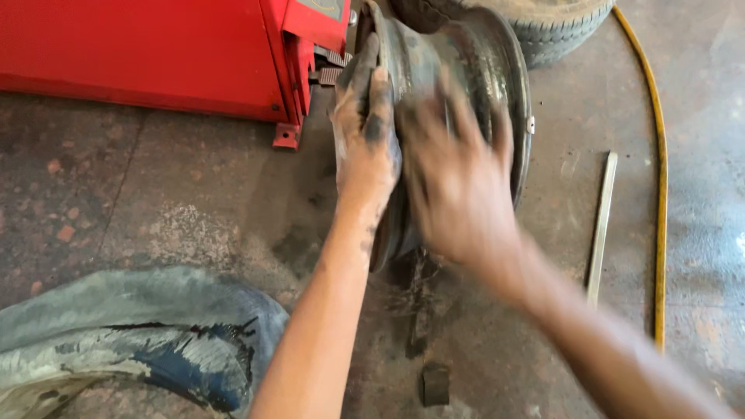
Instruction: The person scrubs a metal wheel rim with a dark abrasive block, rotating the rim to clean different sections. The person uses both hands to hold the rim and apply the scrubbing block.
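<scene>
Where the view starts at the bottom edge, a tyre (132, 341) lies flat at about 8 o'clock, its grey rubber smeared with blue and white, and a small dark block (435, 383) sits on the floor (155, 202) at 6 o'clock. Both bare forearms rise from there toward a steel rim (497, 85) standing on edge just above centre. The left hand (365, 132), blackened with grease, lies against the rim's near flange at 11 o'clock with its fingers curled over the edge, gripping it. The right hand (458, 178) is blurred; its fingers look spread across the rim's barrel, though I cannot tell whether it grips or only touches. At 3 o'clock a flat metal bar (601, 225) lies on the floor, with a yellow hose (660, 209) just beyond it. A red machine (155, 46) fills 10 to 12 o'clock, touching or just beside the rim, and another tyre (559, 27) lies at 1 o'clock.
</scene>
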